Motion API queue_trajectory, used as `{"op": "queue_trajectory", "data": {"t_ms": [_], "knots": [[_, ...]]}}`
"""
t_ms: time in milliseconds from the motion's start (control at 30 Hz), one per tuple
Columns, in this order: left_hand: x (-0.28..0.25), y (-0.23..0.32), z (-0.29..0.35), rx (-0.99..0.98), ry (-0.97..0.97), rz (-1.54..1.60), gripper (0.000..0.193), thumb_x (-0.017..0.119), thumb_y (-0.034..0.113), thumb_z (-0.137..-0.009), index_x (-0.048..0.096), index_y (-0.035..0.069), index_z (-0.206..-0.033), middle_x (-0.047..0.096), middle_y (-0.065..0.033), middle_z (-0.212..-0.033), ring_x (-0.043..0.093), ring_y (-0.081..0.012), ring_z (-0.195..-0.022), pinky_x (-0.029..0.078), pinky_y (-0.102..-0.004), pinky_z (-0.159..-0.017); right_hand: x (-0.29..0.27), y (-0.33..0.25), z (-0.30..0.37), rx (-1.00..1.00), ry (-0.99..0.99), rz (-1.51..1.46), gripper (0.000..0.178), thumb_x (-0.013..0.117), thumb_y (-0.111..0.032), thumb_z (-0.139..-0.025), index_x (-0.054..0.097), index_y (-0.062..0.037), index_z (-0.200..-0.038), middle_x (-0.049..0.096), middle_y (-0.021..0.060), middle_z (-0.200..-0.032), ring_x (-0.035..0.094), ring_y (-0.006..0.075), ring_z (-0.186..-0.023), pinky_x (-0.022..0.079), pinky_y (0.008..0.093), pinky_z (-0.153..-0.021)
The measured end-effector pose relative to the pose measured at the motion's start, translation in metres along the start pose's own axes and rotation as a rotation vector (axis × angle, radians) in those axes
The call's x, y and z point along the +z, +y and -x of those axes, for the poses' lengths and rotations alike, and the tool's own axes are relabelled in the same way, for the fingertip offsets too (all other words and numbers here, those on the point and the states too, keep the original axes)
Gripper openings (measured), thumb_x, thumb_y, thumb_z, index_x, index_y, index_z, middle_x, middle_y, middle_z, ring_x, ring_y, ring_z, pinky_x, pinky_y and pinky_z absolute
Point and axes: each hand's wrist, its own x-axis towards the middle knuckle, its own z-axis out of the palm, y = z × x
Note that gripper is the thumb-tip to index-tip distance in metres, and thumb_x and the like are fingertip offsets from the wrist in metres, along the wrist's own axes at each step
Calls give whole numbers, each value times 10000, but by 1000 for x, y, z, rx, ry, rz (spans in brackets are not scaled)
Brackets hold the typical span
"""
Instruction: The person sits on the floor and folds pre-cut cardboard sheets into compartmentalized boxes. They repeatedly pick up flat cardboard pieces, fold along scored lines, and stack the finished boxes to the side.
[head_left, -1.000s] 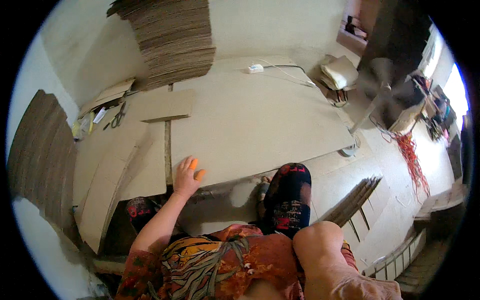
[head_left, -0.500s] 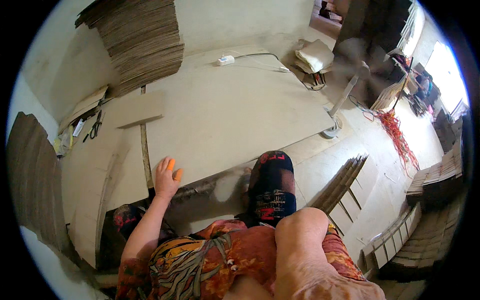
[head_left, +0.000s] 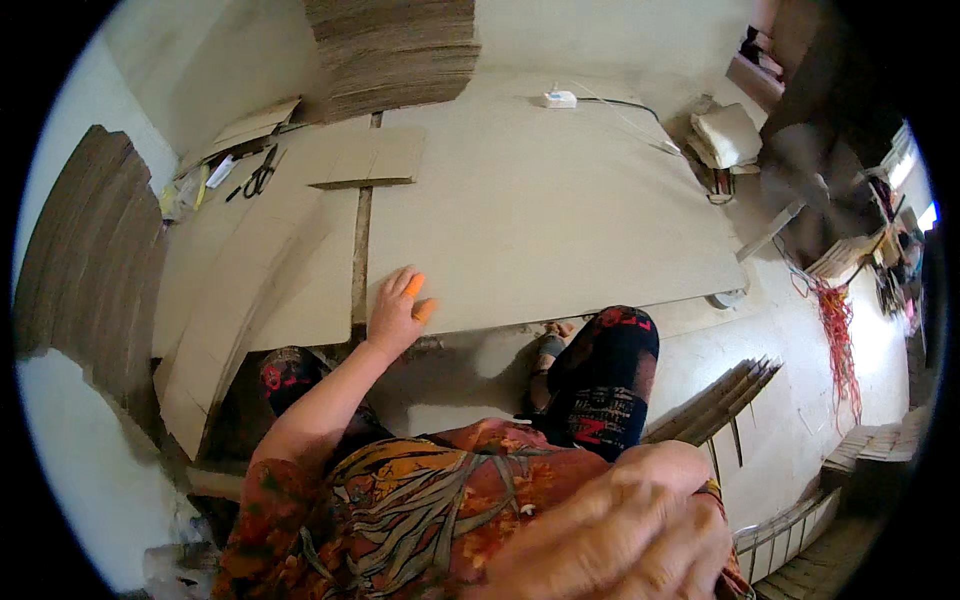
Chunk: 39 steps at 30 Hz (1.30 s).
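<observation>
My left hand [head_left: 398, 310], orange covers on two fingers, rests at the front edge of a large pale board [head_left: 560, 220] and holds nothing. It lies just right of a narrow gap [head_left: 361, 255] between this board and the left one. My right hand [head_left: 625, 530] is raised close to the camera in front of my torso. Motion smears its fingers, and whether they hold anything does not show. Beyond the left hand, a flat cardboard piece [head_left: 372, 155] lies across the gap. A long folded cardboard strip [head_left: 225, 320] slants over the left board.
Cardboard stacks stand at the back [head_left: 395, 55] and far left [head_left: 90, 240]. Scissors [head_left: 262, 172] lie at the back left, and a white power strip [head_left: 559, 99] at the back. On the right are a fan [head_left: 815, 185], red cords [head_left: 838, 340] and slotted cardboard partitions [head_left: 715, 405].
The view has swung left, so the scene sits further right. My right hand has come up into view from the lower edge. The left hand stays on the board edge.
</observation>
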Motion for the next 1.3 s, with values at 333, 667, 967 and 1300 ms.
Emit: {"op": "queue_trajectory", "data": {"t_ms": [333, 667, 967, 1300], "knots": [[19, -68, -104, -55, -40, 47, 366, 577, 195, -826, 540, -2, -1132, 497, -156, -1242, 458, -338, -1122, 416, -391, -919, 295, -74, 74, 733, -74, -2001, 286, 402, -144, -945, 582, 18, -1098, 656, 142, -942, 654, 197, -758, 510, 284, -698], [35, -123, -223, -94, -232, -327, 536, 591, 202, -836, 384, 76, -1315, 412, -133, -1335, 416, -309, -1194, 375, -429, -966, 322, -88, 73, 788, -314, -1962, 269, 421, -143, -947, 599, 11, -1075, 664, 113, -887, 636, 148, -699, 497, 245, -635], [26, -171, -259, -264, -273, 202, 283, 554, 167, -861, 603, 84, -1127, 642, -116, -982, 591, -217, -871, 455, -324, -788, 323, -91, 68, 838, -386, -1971, 276, 458, -178, -942, 608, 33, -1037, 665, 116, -849, 635, 146, -690, 496, 244, -631], [7, 15, -70, 671, -172, 385, 409, 509, 50, -819, 523, 89, -1226, 452, -123, -1312, 439, -287, -1206, 386, -365, -997, 321, -88, 62, 1441, -370, -2598, 424, 531, -186, -902, 414, 40, -1240, 609, 168, -1003, 619, 243, -826, 514, 315, -649]]}}
